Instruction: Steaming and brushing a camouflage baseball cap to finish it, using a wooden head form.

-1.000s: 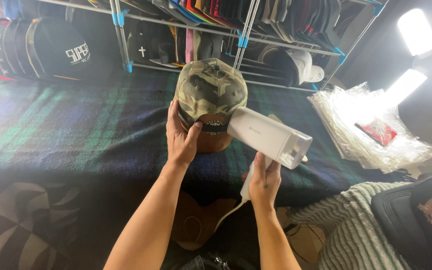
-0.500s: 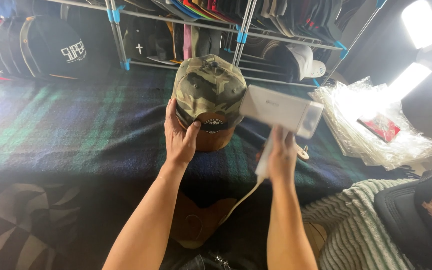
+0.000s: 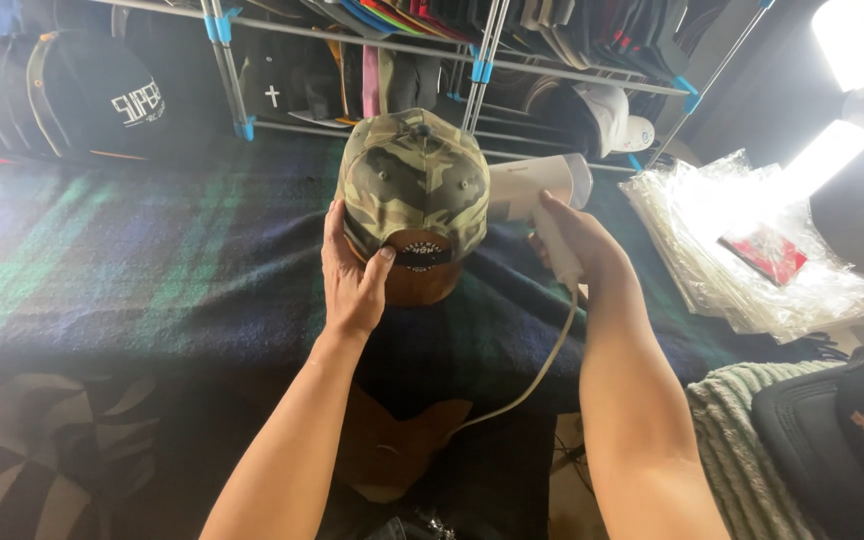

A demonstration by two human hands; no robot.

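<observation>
Gripping from both sides: the left hand (image 3: 352,275) cups the back lower edge of a camouflage-patterned fabric cap (image 3: 412,185), thumb pressed near its brown leather patch, while the right hand (image 3: 577,245) is clenched round the handle of a white plastic handheld steamer (image 3: 537,190).

That cap sits domed on a brown rounded form (image 3: 417,285) on the counter (image 3: 152,260), which is draped in dark green-and-blue plaid cloth. Its crown button faces up and away; its back faces the person. Beside it, the steamer's smooth boxy head lies crosswise, its long axis running left to right, nozzle end just beside the cap's right panel. A white cord (image 3: 542,360) hangs from the handle down over the counter's near edge.

Left of the cap the plaid lies bare. Right, near the counter's edge, lies a stack of crinkled clear plastic bags (image 3: 752,250). Behind, a metal wire rack (image 3: 372,50) holds rows of caps.
</observation>
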